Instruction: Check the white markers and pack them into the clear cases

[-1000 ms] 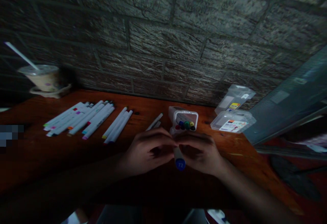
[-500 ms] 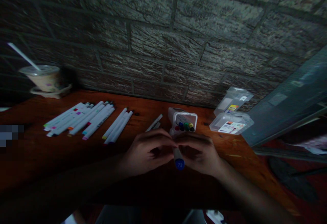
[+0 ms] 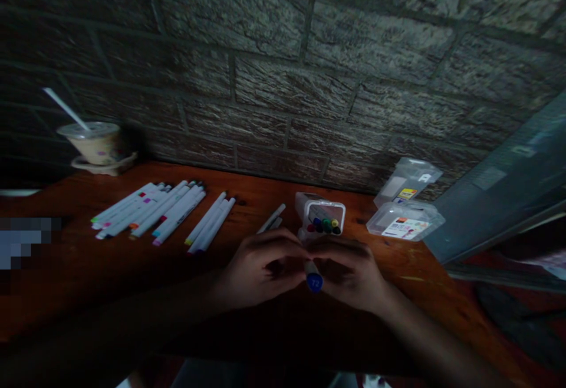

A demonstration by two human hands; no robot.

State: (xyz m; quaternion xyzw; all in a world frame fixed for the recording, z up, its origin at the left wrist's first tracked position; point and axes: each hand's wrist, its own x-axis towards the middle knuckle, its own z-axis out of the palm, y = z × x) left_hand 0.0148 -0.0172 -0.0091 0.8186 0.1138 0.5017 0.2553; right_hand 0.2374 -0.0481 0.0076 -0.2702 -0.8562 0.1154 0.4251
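Between my two hands is a white marker (image 3: pixel 313 277) whose blue end, numbered 72, points toward me. The fingers of my left hand (image 3: pixel 265 270) close on it from the left, and those of my right hand (image 3: pixel 351 267) from the right. Just beyond my hands lies a clear plastic case (image 3: pixel 305 202), its open end facing me, with several markers (image 3: pixel 326 225) inside showing coloured ends. Left of the case, a couple of loose pens (image 3: pixel 272 218) lie partly hidden behind my left hand.
Several white markers (image 3: pixel 150 208) lie in a group on the wooden table (image 3: pixel 247 187), with a smaller group (image 3: pixel 212 223) beside them. A drink cup with a straw (image 3: pixel 95 143) stands at the far left. Two clear plastic case parts (image 3: pixel 404 220) rest at the right near the brick wall (image 3: pixel 269 75).
The view has shifted slightly, so everything appears a little farther right and lower. Both hands keep hold of the marker, which looks a bit more end-on.
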